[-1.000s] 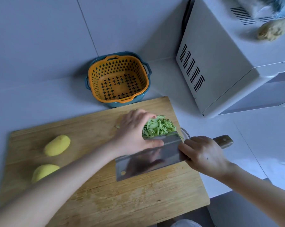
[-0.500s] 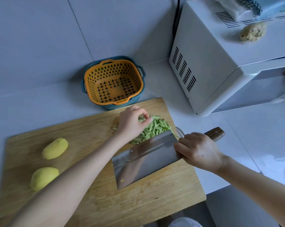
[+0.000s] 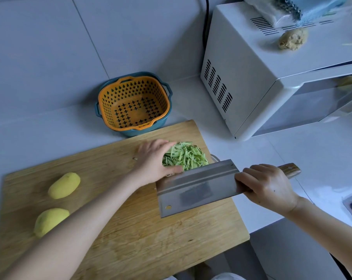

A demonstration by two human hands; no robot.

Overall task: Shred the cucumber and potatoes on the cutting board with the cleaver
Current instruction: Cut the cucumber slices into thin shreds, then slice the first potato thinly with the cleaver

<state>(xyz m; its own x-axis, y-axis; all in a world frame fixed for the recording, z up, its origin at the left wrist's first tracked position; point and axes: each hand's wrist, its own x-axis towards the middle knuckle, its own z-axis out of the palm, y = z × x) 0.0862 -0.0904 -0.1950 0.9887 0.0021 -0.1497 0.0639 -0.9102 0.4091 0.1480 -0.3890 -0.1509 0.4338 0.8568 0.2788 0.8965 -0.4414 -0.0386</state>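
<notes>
Count at the work area: one wooden cutting board (image 3: 130,229), two peeled yellow potatoes, one heap of cucumber shreds (image 3: 186,156), one cleaver (image 3: 197,188), two bare hands.

Potato one (image 3: 64,185) lies at the left of the board. Potato two (image 3: 49,221) lies below it, nearer the lower left of the frame. The two are apart and neither hand touches them.

The shreds sit at the board's upper right corner, just behind the cleaver's spine. Whether they rest on the wood or on the blade cannot be told.

Left hand (image 3: 152,160): fingers held together and lightly curved, laid against the left and top of the heap. The thumb reaches right along the near side of the heap, close to the blade's upper corner. The fingertips are blurred.

Right hand (image 3: 268,186): fingers wrapped tight round the cleaver's handle where it meets the blade. The wooden handle end sticks out beyond the hand at right. The blade is tilted, its broad face turned upward, over the right part of the board.

Behind the board, one orange perforated colander (image 3: 105,106) is nested in one blue basin (image 3: 138,133). At upper right stands one white microwave oven (image 3: 241,77), with one tan lump (image 3: 292,39) on its top.
</notes>
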